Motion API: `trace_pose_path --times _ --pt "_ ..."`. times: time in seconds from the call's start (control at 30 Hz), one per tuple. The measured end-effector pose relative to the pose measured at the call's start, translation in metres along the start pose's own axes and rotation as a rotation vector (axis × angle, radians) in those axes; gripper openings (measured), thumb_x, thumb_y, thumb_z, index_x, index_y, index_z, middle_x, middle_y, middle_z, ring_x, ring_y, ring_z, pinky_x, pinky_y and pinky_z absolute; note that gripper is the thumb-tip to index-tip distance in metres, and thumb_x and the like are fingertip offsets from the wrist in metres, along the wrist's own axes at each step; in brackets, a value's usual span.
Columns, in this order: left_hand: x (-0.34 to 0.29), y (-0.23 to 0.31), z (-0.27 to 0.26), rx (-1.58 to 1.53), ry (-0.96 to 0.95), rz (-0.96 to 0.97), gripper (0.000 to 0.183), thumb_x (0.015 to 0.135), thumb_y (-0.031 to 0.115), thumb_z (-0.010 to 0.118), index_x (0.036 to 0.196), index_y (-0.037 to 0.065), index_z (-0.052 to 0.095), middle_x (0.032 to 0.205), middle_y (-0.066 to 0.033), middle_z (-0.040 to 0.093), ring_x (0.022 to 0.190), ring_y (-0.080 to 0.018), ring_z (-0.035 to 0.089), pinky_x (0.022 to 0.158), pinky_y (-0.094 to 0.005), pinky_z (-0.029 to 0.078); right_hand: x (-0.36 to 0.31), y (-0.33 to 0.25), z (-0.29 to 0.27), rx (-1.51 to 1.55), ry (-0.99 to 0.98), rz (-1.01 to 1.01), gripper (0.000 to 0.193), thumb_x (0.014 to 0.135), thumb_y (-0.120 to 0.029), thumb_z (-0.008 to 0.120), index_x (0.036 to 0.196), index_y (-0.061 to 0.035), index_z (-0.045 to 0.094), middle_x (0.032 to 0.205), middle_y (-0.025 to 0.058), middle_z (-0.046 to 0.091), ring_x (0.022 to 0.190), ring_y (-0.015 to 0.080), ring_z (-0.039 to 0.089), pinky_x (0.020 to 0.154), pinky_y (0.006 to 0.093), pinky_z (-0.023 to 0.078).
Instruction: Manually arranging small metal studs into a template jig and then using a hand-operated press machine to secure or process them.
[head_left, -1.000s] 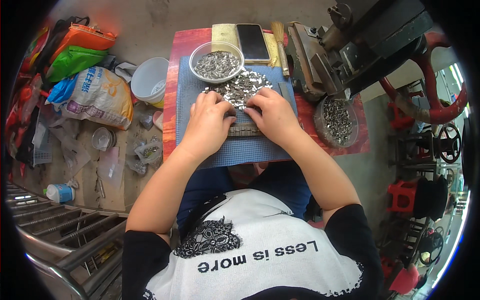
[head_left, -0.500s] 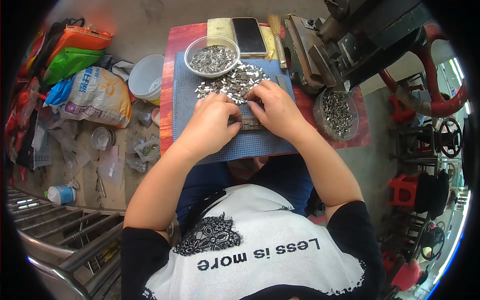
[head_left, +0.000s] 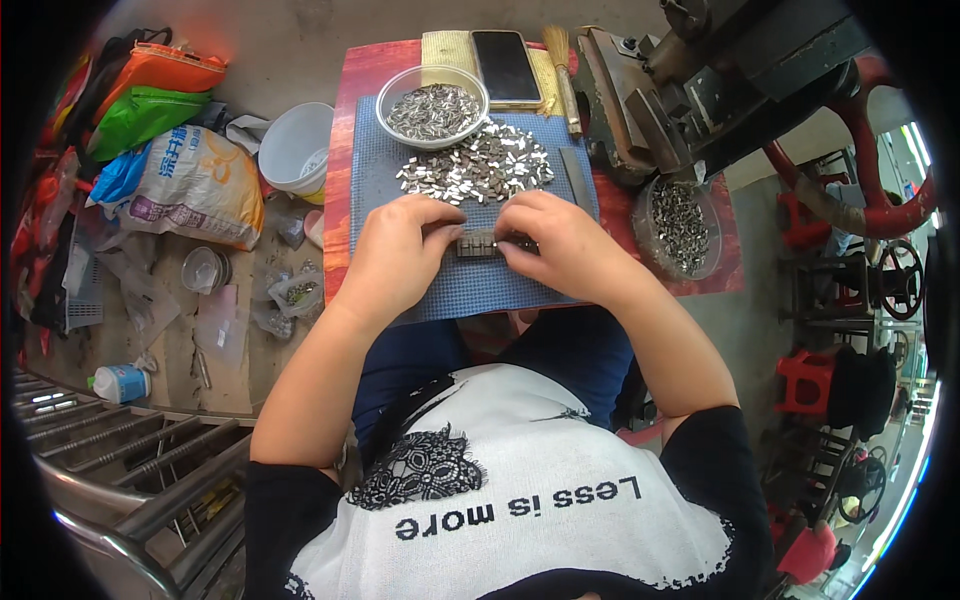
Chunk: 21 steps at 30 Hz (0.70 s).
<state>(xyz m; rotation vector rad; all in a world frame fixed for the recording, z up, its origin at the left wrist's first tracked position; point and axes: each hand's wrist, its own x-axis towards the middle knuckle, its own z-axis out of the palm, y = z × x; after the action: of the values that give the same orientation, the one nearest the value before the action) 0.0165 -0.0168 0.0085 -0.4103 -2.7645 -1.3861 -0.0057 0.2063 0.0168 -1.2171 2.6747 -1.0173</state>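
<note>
A slotted metal block [head_left: 477, 246] lies on the blue textured mat [head_left: 425, 295] between my hands. My left hand [head_left: 405, 245] is at the block's left end, thumb and forefinger drawn close together; what is between them, if anything, is too small to tell. Over the block's right part, my right hand [head_left: 560, 245] has its fingers and thumb bent in at the slots, and its fingertips hide what they grip. Just beyond the hands spreads a loose pile of small silver and dark metal pieces [head_left: 480, 165]. Behind it a clear round bowl [head_left: 433, 140] holds more slim metal pieces.
A flat metal strip [head_left: 575, 178] lies right of the pile. Farther back are a phone [head_left: 505, 68] on yellow cloth and a small straw brush [head_left: 560, 80]. A heavy machine [head_left: 690, 90] stands at the right, above another filled tub [head_left: 680, 230]. A white bucket [head_left: 292, 150] stands left.
Both hands have drawn back from the near edge of the pile to the block. The left hand has shifted left, so more of the block shows. The view has shifted slightly.
</note>
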Motion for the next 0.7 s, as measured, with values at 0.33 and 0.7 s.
trace_pose_path --times 0.33,0.7 --pt "-0.010 0.000 0.004 0.031 -0.036 -0.009 0.026 0.075 0.012 0.080 0.098 0.002 0.073 0.096 -0.0117 0.068 0.095 -0.0312 0.062 0.085 -0.0402 0.050 -0.013 -0.005 -0.002 -0.078 0.063 0.061 0.015 0.078 -0.004 0.071 0.092 -0.0021 0.066 0.090 0.0122 0.064 0.091 0.0334 0.062 0.082 0.0395 0.052" --pt "-0.013 -0.009 0.016 0.089 0.053 0.100 0.022 0.071 0.012 0.082 0.089 0.004 0.071 0.093 -0.0085 0.067 0.096 -0.0309 0.059 0.087 -0.0409 0.047 -0.009 -0.004 -0.002 -0.195 0.011 -0.056 0.013 0.079 -0.003 0.069 0.090 0.0005 0.062 0.092 0.0126 0.060 0.090 0.0336 0.060 0.081 0.0418 0.051"
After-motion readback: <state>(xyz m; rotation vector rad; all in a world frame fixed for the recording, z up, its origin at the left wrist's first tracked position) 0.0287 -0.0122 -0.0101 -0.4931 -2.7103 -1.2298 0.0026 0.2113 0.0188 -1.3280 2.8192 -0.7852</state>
